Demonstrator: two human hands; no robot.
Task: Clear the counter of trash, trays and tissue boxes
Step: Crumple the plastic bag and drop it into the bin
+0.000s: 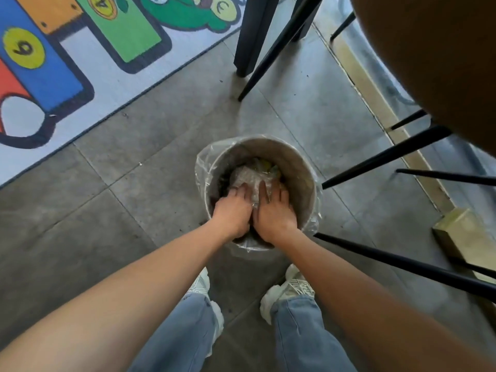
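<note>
Head view looks straight down at a grey tiled floor (134, 162), with a bright numbered play mat (53, 63) at ten o'clock and black chair legs (389, 154) from one to four o'clock. At the centre stands a round bin (300, 167) lined with a clear plastic bag (201, 167) folded over its rim. Going left to right: the left hand (233, 213) lies with fingers fairly straight, pressing down on a crumpled wad of trash (245, 177) inside the bin; just beside it, the right hand (273, 214) lies flat with fingers spread on the same wad. Neither hand closes round anything; both push with open palms. The trash sits in the bin toward twelve o'clock of the hands, with something yellow showing behind it. It looks like thin film or wrapper, so I judge it light, soft and springy, likely to puff back up once released, and a little slippery. Pressing on its broad top suits it best; the thin liner could tear or slip off the rim under a hard push.
</note>
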